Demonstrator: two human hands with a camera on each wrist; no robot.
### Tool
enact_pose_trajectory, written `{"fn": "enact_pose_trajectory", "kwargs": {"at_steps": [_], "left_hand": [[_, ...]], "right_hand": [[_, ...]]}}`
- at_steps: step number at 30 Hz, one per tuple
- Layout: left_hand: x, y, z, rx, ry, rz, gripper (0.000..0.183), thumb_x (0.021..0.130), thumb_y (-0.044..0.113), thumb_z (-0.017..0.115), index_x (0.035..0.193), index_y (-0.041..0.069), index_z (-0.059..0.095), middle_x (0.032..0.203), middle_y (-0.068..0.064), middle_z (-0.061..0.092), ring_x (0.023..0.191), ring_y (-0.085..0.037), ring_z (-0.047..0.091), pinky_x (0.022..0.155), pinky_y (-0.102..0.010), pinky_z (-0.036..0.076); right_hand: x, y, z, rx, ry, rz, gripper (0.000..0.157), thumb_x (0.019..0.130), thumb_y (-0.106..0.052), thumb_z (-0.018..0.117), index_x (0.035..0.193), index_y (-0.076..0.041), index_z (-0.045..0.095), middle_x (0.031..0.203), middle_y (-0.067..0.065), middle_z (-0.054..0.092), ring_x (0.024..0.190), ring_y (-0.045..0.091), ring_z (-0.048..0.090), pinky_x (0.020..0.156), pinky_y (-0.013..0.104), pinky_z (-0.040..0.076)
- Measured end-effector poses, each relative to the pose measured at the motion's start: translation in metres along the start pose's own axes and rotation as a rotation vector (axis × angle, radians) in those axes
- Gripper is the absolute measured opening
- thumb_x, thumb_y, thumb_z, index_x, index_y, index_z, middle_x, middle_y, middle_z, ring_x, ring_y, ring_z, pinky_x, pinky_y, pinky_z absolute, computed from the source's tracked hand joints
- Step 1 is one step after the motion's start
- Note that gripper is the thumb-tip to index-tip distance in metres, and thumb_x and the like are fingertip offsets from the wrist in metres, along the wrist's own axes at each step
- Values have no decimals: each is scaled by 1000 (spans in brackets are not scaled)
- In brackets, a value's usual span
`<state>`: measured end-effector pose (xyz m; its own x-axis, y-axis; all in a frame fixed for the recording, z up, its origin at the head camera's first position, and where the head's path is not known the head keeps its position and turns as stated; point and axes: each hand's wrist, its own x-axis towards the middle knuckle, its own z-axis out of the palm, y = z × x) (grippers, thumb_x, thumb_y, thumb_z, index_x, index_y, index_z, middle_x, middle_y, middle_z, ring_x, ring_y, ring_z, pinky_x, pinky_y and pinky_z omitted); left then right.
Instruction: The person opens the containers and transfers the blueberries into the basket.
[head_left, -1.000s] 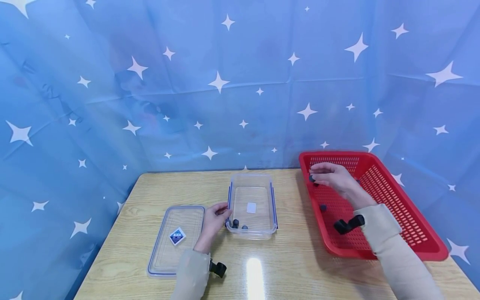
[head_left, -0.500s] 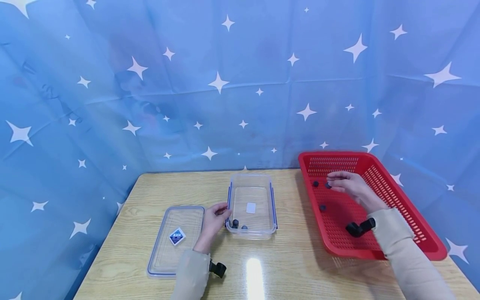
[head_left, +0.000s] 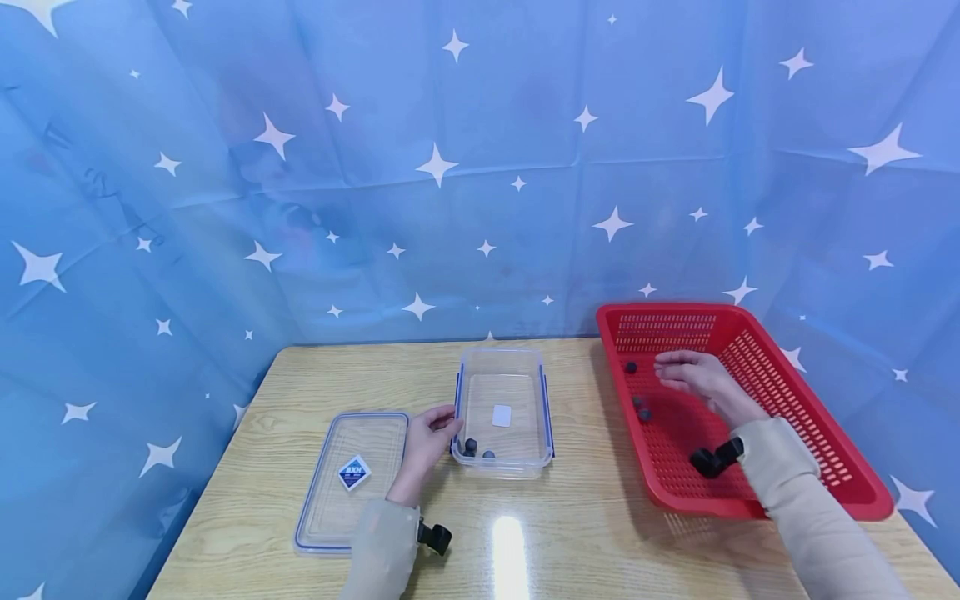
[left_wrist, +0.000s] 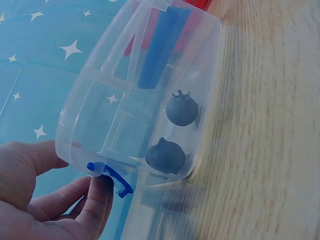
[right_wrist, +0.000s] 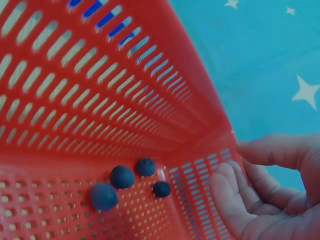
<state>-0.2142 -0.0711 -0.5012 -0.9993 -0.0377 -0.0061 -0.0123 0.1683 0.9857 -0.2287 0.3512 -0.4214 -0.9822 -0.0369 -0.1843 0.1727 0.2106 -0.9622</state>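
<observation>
My left hand [head_left: 429, 446] holds the near left side of a clear plastic food container [head_left: 502, 463], its thumb at the rim and its fingers by a blue clip [left_wrist: 118, 180]. Inside that container lie a few blueberries [left_wrist: 182, 109], gathered at the near left corner. My right hand [head_left: 697, 379] hovers over the red basket [head_left: 817, 417], fingers loosely bent, nothing between them. Below and left of it, blueberries [head_left: 631, 367] lie on the basket floor along the left wall. Several blueberries [right_wrist: 122, 177] show there in the right wrist view.
A clear lid [head_left: 360, 517] with a blue seal and a diamond-shaped label lies left of the container. All stand on a wooden table [head_left: 585, 542]. A blue curtain [head_left: 450, 208] with white stars hangs behind.
My right hand has moved rightward inside the basket. A blueberry that was at its fingertips now lies beside another one by the left wall. The left hand and container have not moved.
</observation>
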Motion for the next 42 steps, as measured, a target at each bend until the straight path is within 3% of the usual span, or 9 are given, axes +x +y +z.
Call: {"fn": "enact_pose_trajectory", "kwargs": {"at_steps": [3, 9, 13, 19, 23, 25, 28, 33, 42], "left_hand": [[0, 0, 0, 4, -1, 8, 29, 83, 1, 66, 109, -12, 62, 94, -16, 66, 85, -17, 60, 70, -19, 49], [0, -1, -1, -5, -1, 1, 30, 83, 1, 66, 109, -12, 62, 95, -18, 65, 87, -20, 60, 71, -19, 49], [0, -1, 0, -3, 3, -14, 30, 83, 1, 66, 110, -11, 62, 96, -17, 65, 87, -19, 60, 72, -20, 50], [-3, 4, -1, -12, -1, 4, 30, 83, 0, 66, 109, -13, 61, 96, -20, 65, 87, -21, 60, 69, -17, 48], [-9, 14, -2, -22, -8, 11, 30, 83, -2, 64, 109, -17, 59, 96, -24, 64, 88, -23, 60, 66, -14, 46], [-8, 15, -2, -14, -7, 5, 30, 83, -2, 64, 109, -17, 58, 96, -23, 64, 87, -22, 60, 67, -15, 47], [-1, -1, -1, -15, -1, -1, 30, 83, 0, 66, 109, -13, 61, 95, -18, 65, 85, -17, 60, 69, -17, 48], [1, -1, 0, -7, 9, -11, 29, 82, 1, 66, 109, -11, 62, 94, -16, 65, 85, -17, 60, 71, -19, 49], [-1, 1, -1, -16, -4, 16, 30, 83, 0, 66, 109, -13, 61, 95, -19, 65, 86, -20, 60, 69, -15, 47]], "right_hand": [[0, -7, 5, 12, -5, -16, 49, 92, -5, 57, 129, 18, 36, 88, -12, 62, 85, 1, 62, 80, 24, 52], [-1, -27, 26, 69, -20, -74, 31, 90, -4, 60, 118, 5, 52, 88, -10, 64, 86, 2, 63, 77, 21, 52], [1, -39, 46, 76, -38, -95, 35, 90, -5, 60, 120, 9, 50, 93, -3, 65, 86, 3, 63, 80, 23, 52], [3, -56, 79, -32, -52, -67, 45, 91, -12, 61, 127, 9, 46, 116, 15, 57, 90, 5, 60, 84, 24, 50], [5, -62, 98, -102, -82, -52, 44, 90, -15, 62, 127, 5, 49, 125, 23, 52, 102, 19, 58, 89, 28, 49], [6, -63, 107, -108, -106, -64, 42, 90, -14, 62, 126, 6, 50, 124, 24, 53, 104, 22, 58, 90, 30, 48], [8, -63, 121, -97, -134, -88, 39, 89, -9, 62, 122, 8, 51, 114, 19, 59, 96, 16, 60, 88, 30, 49], [11, -60, 145, -49, -193, -113, 33, 87, -2, 62, 116, 12, 54, 98, 8, 62, 85, 9, 59, 86, 34, 50], [11, -52, 181, -121, -271, -126, 32, 84, -4, 65, 111, 12, 57, 93, 8, 62, 81, 12, 58, 79, 29, 51]]}}
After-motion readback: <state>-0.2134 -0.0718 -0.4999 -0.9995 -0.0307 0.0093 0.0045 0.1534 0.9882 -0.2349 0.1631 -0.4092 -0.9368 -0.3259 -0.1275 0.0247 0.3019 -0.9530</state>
